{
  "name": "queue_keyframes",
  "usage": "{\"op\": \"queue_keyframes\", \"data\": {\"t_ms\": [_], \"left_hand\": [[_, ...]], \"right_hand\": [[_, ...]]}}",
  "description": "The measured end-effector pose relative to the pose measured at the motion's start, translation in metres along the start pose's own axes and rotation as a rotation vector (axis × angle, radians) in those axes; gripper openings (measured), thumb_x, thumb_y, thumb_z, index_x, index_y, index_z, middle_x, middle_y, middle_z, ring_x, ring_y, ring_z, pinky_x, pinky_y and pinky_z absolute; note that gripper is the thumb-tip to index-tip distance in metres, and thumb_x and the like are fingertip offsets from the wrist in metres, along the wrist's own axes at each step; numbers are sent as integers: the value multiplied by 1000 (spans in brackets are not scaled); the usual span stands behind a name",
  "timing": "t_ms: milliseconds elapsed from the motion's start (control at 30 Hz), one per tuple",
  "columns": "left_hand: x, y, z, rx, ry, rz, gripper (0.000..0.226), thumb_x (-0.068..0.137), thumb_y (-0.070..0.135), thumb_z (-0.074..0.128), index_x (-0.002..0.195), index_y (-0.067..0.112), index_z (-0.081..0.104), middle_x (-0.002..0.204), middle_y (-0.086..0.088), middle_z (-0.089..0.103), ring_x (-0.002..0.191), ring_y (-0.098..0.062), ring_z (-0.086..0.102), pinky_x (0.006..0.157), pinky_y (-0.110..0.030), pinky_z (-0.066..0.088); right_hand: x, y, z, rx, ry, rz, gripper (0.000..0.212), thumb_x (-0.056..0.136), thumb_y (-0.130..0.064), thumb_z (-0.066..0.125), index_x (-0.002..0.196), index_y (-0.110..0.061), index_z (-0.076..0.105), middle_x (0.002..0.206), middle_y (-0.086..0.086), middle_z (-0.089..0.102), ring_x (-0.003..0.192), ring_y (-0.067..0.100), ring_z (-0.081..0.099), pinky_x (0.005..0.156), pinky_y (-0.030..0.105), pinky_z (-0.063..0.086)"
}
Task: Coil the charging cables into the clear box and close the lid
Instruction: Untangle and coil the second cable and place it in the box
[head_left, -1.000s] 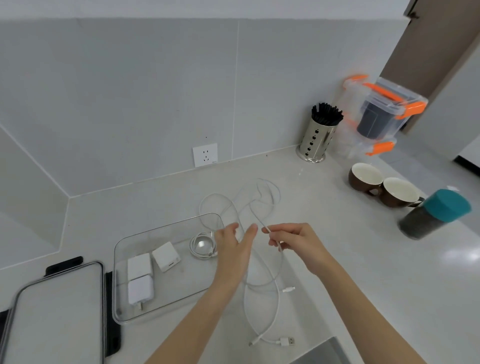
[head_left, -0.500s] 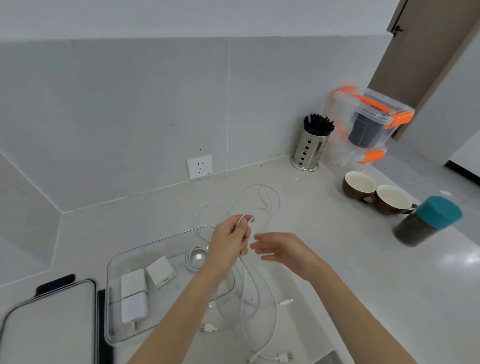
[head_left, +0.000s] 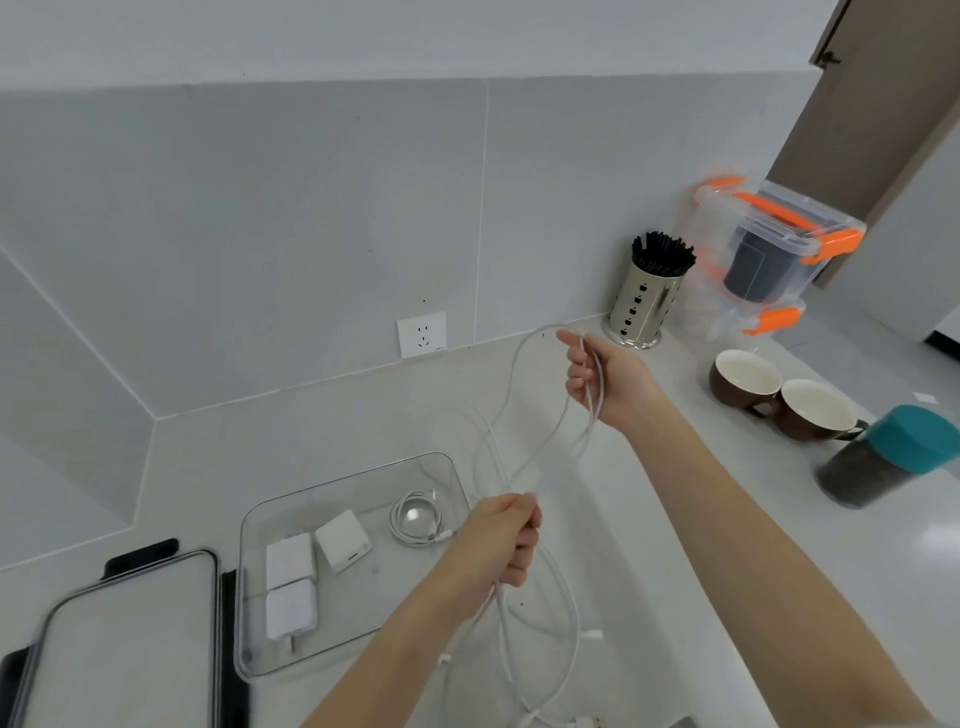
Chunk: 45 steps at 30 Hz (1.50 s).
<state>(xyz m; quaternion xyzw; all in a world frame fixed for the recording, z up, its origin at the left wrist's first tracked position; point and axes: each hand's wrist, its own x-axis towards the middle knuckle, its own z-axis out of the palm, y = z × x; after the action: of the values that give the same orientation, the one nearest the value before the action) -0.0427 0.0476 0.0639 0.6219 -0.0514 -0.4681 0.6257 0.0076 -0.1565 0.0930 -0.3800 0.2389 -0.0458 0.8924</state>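
A home kitchen: a pale stone bench (head_left: 675, 519) meets a grey tiled wall (head_left: 260, 208) with a socket (head_left: 421, 334) at 12 o'clock. Toward 2 o'clock stand a steel chopstick holder (head_left: 644, 301) and two brown mugs (head_left: 779, 400).

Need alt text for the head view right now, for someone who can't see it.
Both hands stretch a white charging cable above the counter: left hand grips it near the open clear box, right hand holds a loop farther back. The box holds three white chargers and one coiled cable.

One head-worn wide-angle view looks forward and down, close over the counter (head_left: 649, 519); the wall (head_left: 260, 234) rises behind.
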Motion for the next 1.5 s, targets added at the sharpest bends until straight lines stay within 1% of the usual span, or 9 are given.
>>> {"op": "queue_keyframes", "data": {"t_ms": [400, 633, 767, 1000, 1167, 1267, 1333, 1400, 1500], "left_hand": [[29, 35, -37, -844, 69, -48, 36, 99, 13, 29, 72, 1, 50, 53, -15, 66, 38, -16, 61, 36, -15, 47], [25, 46, -43, -596, -28, 123, 47, 95, 40, 32, 83, 4, 60, 78, -9, 75, 69, -20, 72, 75, -36, 47], [22, 43, -38, -477, 102, 203, 46, 94, 45, 36, 83, 8, 61, 46, 3, 56, 62, -16, 69, 72, -40, 46], [5, 47, -33, -214, 244, 366, 41, 98, 35, 33, 69, 10, 49, 35, 10, 26, 34, -9, 30, 52, -24, 39], [-11, 56, -32, -21, 119, 319, 45, 98, 33, 35, 62, 10, 48, 37, 9, 24, 33, -9, 23, 49, -26, 32], [-24, 64, -29, 44, 31, 328, 46, 97, 33, 36, 59, 10, 45, 36, 10, 22, 33, -9, 19, 49, -27, 24], [-34, 70, -30, 26, -15, 369, 45, 96, 32, 36, 58, 11, 42, 37, 9, 20, 33, -9, 16, 49, -26, 22], [-44, 78, -34, -18, -48, 410, 45, 94, 33, 37, 53, 13, 42, 37, 9, 20, 35, -9, 15, 46, -23, 25], [-50, 86, -43, -45, -18, 428, 49, 95, 33, 36, 49, 17, 42, 38, 9, 20, 36, -9, 14, 43, -22, 26]], "right_hand": [[-63, 11, 29, -991, -280, -288, 20, 93, -10, 49, 87, -12, 68, 66, 2, 56, 60, 12, 47, 59, 15, 41], [-73, 56, 32, -1425, -396, -160, 31, 93, -16, 51, 69, -31, 62, 59, -7, 48, 52, -4, 45, 59, 11, 35], [-74, 67, 30, -1387, -338, -162, 21, 90, -20, 54, 90, -9, 72, 66, -4, 57, 61, 0, 50, 66, 14, 40], [-60, 60, 15, -510, 111, -267, 18, 80, 1, 57, 70, -8, 69, 68, 6, 65, 65, 20, 57, 60, 25, 50], [-24, 73, -12, -1161, -15, -327, 73, 73, -8, 74, 135, -27, 40, 121, -6, 42, 100, 12, 45, 84, 24, 40], [-2, 87, -10, -1334, -146, -359, 40, 73, -37, 72, 104, -51, 50, 98, -17, 46, 91, 6, 44, 87, 25, 44], [9, 93, -6, -1317, -112, -283, 8, 78, -43, 64, 76, -39, 58, 77, -9, 53, 73, 8, 50, 72, 26, 48], [19, 96, -10, -1368, -37, -325, 43, 79, -49, 62, 74, -6, 63, 77, 21, 61, 70, 30, 58, 70, 44, 48], [24, 90, -11, -1394, 7, -304, 38, 91, -30, 54, 88, 7, 63, 90, 28, 64, 78, 33, 59, 75, 38, 46]]}}
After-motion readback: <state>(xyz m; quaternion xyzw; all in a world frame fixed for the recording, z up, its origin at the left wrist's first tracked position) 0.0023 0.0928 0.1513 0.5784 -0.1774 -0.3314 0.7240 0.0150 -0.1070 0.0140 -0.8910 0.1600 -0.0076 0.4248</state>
